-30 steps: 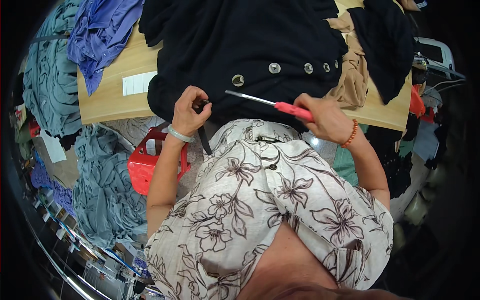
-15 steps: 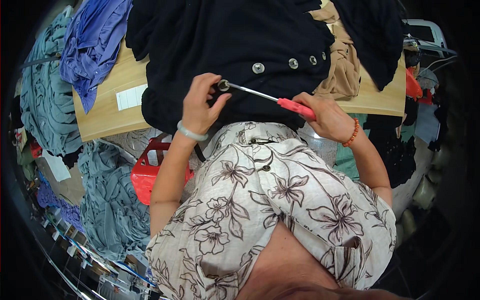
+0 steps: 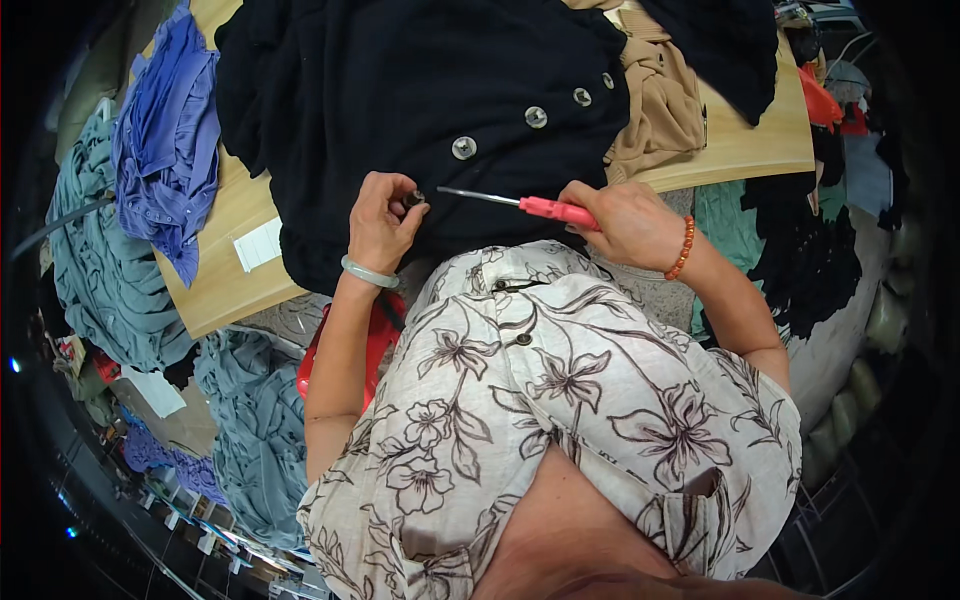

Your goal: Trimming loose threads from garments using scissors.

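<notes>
A black knit garment [image 3: 400, 110] is spread over the table's near edge, with a row of large round buttons [image 3: 463, 148] running up toward the right. At its near edge my left hand [image 3: 382, 222] is closed, thumb and fingers pinching another dark button [image 3: 415, 199]. My right hand [image 3: 635, 225] is wrapped round the handle of a red-handled tool [image 3: 555, 209] with a slim straight metal shaft, like a screwdriver. Its tip points left and is a short way off the pinched button, above the black cloth.
Purple-blue garments [image 3: 170, 140] hang over the left side of the wooden table [image 3: 225, 300], beside a white paper slip [image 3: 259, 245]. Tan knitwear [image 3: 660, 100] lies at the right. Grey-green cloth heaps [image 3: 265, 430] and a red plastic stool [image 3: 378, 340] are at the left below.
The tool's tip has moved away from the button and now hangs apart from it. My left fingers have closed on the button. The view has shifted slightly.
</notes>
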`<control>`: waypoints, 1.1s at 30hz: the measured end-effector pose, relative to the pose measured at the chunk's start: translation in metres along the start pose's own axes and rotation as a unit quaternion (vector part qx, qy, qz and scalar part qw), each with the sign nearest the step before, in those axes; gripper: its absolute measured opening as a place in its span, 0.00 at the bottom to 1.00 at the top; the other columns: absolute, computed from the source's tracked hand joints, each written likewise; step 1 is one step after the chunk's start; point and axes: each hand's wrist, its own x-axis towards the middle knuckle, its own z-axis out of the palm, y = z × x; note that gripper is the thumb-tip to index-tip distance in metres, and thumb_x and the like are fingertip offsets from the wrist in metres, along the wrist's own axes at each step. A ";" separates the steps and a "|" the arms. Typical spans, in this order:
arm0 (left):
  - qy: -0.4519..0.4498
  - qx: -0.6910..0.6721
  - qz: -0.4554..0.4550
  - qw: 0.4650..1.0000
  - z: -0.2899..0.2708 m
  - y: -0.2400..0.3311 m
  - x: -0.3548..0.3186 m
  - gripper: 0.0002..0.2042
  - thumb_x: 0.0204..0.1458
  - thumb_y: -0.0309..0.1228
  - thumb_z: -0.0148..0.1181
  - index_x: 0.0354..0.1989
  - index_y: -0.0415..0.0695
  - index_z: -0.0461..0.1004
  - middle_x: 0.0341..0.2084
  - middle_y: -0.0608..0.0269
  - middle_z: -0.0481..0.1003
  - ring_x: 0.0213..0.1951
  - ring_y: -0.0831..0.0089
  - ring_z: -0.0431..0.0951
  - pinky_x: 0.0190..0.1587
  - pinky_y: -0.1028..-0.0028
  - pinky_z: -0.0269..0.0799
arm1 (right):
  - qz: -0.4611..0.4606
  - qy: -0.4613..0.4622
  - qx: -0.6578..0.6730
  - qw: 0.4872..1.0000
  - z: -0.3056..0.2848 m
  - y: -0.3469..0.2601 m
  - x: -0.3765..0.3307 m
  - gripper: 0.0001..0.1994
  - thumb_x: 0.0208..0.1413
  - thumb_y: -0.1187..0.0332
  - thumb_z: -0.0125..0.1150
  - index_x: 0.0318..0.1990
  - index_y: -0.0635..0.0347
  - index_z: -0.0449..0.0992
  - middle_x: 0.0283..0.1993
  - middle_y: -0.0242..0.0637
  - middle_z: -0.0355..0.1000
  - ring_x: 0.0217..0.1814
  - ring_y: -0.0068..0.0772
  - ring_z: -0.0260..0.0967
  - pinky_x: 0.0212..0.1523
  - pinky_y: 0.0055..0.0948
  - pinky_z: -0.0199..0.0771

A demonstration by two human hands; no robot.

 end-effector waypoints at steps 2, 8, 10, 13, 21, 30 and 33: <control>-0.021 0.025 0.014 0.999 -0.003 -0.002 0.001 0.12 0.39 0.14 0.64 0.32 0.39 0.71 0.28 0.60 0.68 0.23 0.71 0.70 0.27 0.75 0.68 | -0.012 -0.021 0.016 1.000 0.005 -0.004 0.003 0.13 0.55 0.65 0.60 0.46 0.56 0.69 0.24 0.45 0.72 0.28 0.51 0.73 0.30 0.45 0.70; -0.014 0.113 0.100 0.988 -0.016 0.010 0.003 0.08 0.41 0.23 0.68 0.30 0.41 0.75 0.29 0.60 0.74 0.34 0.62 0.74 0.36 0.67 0.70 | -0.011 -0.007 0.086 0.996 -0.001 0.001 -0.005 0.20 0.48 0.75 0.59 0.51 0.55 0.70 0.41 0.46 0.73 0.43 0.48 0.72 0.42 0.41 0.70; 0.032 0.097 0.140 0.985 -0.006 0.034 0.016 0.09 0.43 0.25 0.69 0.34 0.42 0.76 0.32 0.59 0.74 0.34 0.61 0.75 0.35 0.68 0.71 | -0.002 0.059 0.105 0.993 -0.002 0.013 -0.018 0.17 0.51 0.74 0.58 0.50 0.55 0.70 0.39 0.45 0.74 0.45 0.49 0.72 0.45 0.43 0.70; -0.020 0.019 0.102 0.994 0.025 0.056 0.039 0.17 0.45 0.26 0.69 0.44 0.42 0.75 0.37 0.57 0.73 0.30 0.62 0.76 0.34 0.70 0.73 | 0.022 0.074 0.087 0.993 -0.003 0.028 -0.032 0.17 0.51 0.74 0.59 0.51 0.55 0.69 0.38 0.45 0.74 0.42 0.51 0.72 0.43 0.43 0.70; -0.069 0.080 0.025 0.994 0.038 0.038 0.057 0.15 0.42 0.20 0.69 0.39 0.42 0.73 0.34 0.58 0.69 0.24 0.68 0.73 0.31 0.69 0.72 | 0.087 0.055 0.035 0.994 0.004 0.021 -0.038 0.10 0.60 0.61 0.54 0.44 0.55 0.70 0.27 0.46 0.74 0.35 0.52 0.75 0.36 0.47 0.70; -0.147 0.166 0.037 0.974 0.033 0.046 0.063 0.10 0.44 0.23 0.69 0.32 0.42 0.73 0.27 0.59 0.69 0.24 0.64 0.72 0.29 0.68 0.70 | 0.087 0.021 0.088 0.992 0.008 0.027 -0.045 0.14 0.54 0.68 0.58 0.48 0.55 0.71 0.34 0.46 0.75 0.40 0.52 0.73 0.42 0.45 0.71; -0.052 0.084 0.072 0.992 0.035 0.048 0.064 0.06 0.47 0.24 0.66 0.32 0.42 0.75 0.23 0.61 0.73 0.23 0.65 0.74 0.27 0.68 0.69 | 0.036 0.089 0.137 0.986 0.019 0.039 -0.047 0.16 0.50 0.74 0.59 0.49 0.57 0.71 0.40 0.47 0.74 0.44 0.52 0.72 0.46 0.43 0.71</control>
